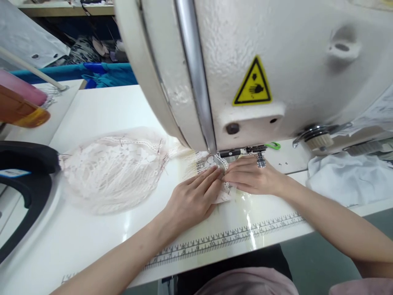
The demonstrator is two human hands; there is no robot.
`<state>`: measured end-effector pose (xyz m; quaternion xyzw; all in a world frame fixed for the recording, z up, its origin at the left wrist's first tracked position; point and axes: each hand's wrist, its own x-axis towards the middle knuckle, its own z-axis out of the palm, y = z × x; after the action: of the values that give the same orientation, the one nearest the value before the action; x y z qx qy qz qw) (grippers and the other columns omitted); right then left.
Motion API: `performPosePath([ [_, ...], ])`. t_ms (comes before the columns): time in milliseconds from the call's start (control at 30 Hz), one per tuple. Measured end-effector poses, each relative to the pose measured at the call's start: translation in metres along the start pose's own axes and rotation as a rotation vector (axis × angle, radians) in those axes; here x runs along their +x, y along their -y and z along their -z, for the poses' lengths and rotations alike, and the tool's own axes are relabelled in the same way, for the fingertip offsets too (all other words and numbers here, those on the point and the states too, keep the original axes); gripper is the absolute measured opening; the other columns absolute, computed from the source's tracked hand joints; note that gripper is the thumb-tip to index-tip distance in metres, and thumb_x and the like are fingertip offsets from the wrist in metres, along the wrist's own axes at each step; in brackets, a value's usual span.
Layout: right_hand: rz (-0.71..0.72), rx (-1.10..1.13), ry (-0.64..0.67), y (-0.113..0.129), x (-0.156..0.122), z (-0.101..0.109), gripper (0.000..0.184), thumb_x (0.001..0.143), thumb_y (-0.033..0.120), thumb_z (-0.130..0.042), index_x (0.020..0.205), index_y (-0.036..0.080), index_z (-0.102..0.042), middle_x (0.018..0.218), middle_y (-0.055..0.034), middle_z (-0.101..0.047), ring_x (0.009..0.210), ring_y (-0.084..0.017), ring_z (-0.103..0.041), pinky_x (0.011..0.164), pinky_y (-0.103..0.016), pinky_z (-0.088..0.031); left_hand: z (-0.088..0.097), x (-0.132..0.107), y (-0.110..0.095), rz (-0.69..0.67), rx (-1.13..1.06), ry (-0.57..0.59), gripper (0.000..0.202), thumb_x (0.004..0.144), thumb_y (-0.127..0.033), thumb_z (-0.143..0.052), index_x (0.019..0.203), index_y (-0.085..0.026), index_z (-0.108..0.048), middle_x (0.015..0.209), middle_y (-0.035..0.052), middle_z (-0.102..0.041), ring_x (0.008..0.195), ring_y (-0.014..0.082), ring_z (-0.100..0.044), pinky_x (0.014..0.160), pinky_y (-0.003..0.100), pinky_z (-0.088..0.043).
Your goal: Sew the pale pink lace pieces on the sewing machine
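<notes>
A pale pink lace piece [116, 172] lies on the white table [101, 110], bunched at the left and running right under the head of a large white sewing machine [260, 61]. My left hand [193, 196] lies flat on the lace with fingers stretched toward the presser foot [260, 157]. From the right, my right hand [251, 178] presses flat on the same lace strip. Its fingertips meet those of my left hand just in front of the needle area. Neither hand grips anything.
A ruler strip [227, 239] runs along the table's front edge. White cloth [346, 176] is heaped at the right. A black curved object [24, 172] sits at the left, with orange and pink thread cones [21, 106] above it. Green-handled snips [273, 145] lie behind the foot.
</notes>
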<state>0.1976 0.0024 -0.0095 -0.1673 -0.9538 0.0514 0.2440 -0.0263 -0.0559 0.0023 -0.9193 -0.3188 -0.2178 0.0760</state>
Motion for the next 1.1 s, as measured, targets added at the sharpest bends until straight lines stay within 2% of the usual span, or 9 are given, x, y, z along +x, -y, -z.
performPosePath([
  [133,-0.003,-0.037,-0.022,0.001,0.003,0.002,0.018,0.096,0.021,-0.043,0.103,0.023,-0.060,0.089,0.0017,-0.071,0.087,-0.010,-0.066,0.076,-0.027,-0.052,0.000,0.001,0.000,0.009,-0.003,0.015,0.025,0.087,-0.014,-0.050,0.107,-0.005,-0.060,0.120,0.0170,-0.066,0.115,0.0276,-0.061,0.090,0.037,-0.058],
  [367,0.021,-0.096,-0.153,0.002,0.007,0.006,0.014,0.092,0.017,-0.049,0.095,0.022,-0.062,0.084,0.0049,-0.072,0.076,-0.008,-0.065,0.067,-0.023,-0.050,0.002,0.004,-0.002,0.044,-0.027,0.027,0.024,0.088,-0.015,-0.050,0.109,-0.006,-0.059,0.121,0.0169,-0.066,0.118,0.0267,-0.059,0.094,0.037,-0.056],
  [467,-0.008,-0.180,-0.199,0.004,0.008,0.009,0.015,0.092,0.017,-0.049,0.091,0.023,-0.063,0.081,0.0059,-0.072,0.071,-0.008,-0.065,0.062,-0.024,-0.048,0.001,0.005,-0.003,0.061,-0.036,0.024,0.023,0.090,-0.014,-0.048,0.110,-0.008,-0.058,0.122,0.0166,-0.065,0.118,0.0253,-0.059,0.092,0.037,-0.057],
  [600,-0.029,-0.259,-0.197,0.005,0.008,0.011,0.018,0.094,0.020,-0.047,0.091,0.022,-0.064,0.080,0.0055,-0.072,0.062,-0.008,-0.061,0.058,-0.026,-0.045,-0.001,0.006,-0.002,0.074,-0.039,0.016,0.023,0.091,-0.013,-0.047,0.111,-0.008,-0.058,0.122,0.0157,-0.066,0.119,0.0246,-0.059,0.092,0.037,-0.058],
  [767,-0.042,-0.237,-0.184,0.004,0.009,0.011,0.019,0.095,0.021,-0.047,0.091,0.021,-0.065,0.081,0.0037,-0.072,0.069,-0.008,-0.063,0.061,-0.025,-0.046,-0.004,0.005,0.000,0.076,-0.048,0.008,0.025,0.092,-0.012,-0.048,0.114,-0.005,-0.057,0.121,0.0156,-0.066,0.119,0.0245,-0.059,0.093,0.036,-0.057],
  [900,-0.046,-0.278,-0.171,0.006,0.009,0.012,0.015,0.095,0.023,-0.050,0.092,0.022,-0.065,0.081,0.0042,-0.072,0.068,-0.008,-0.063,0.059,-0.026,-0.046,-0.003,0.005,0.001,0.058,-0.044,0.016,0.023,0.091,-0.012,-0.048,0.111,-0.006,-0.059,0.123,0.0158,-0.065,0.119,0.0249,-0.058,0.094,0.037,-0.056],
  [1000,-0.005,-0.194,-0.117,0.006,0.008,0.008,0.015,0.095,0.022,-0.050,0.094,0.023,-0.065,0.084,0.0038,-0.073,0.078,-0.010,-0.066,0.067,-0.026,-0.051,-0.001,0.006,0.001,0.056,-0.046,0.016,0.018,0.090,-0.015,-0.049,0.103,-0.009,-0.061,0.121,0.0156,-0.066,0.117,0.0246,-0.060,0.094,0.037,-0.056],
  [1100,0.013,-0.063,-0.062,0.009,0.008,0.000,0.017,0.094,0.019,-0.050,0.094,0.023,-0.066,0.089,0.0031,-0.073,0.086,-0.011,-0.067,0.078,-0.028,-0.055,0.002,0.006,0.003,0.095,-0.044,0.004,0.014,0.090,-0.019,-0.050,0.094,-0.011,-0.061,0.117,0.0158,-0.068,0.110,0.0240,-0.065,0.088,0.035,-0.059],
])
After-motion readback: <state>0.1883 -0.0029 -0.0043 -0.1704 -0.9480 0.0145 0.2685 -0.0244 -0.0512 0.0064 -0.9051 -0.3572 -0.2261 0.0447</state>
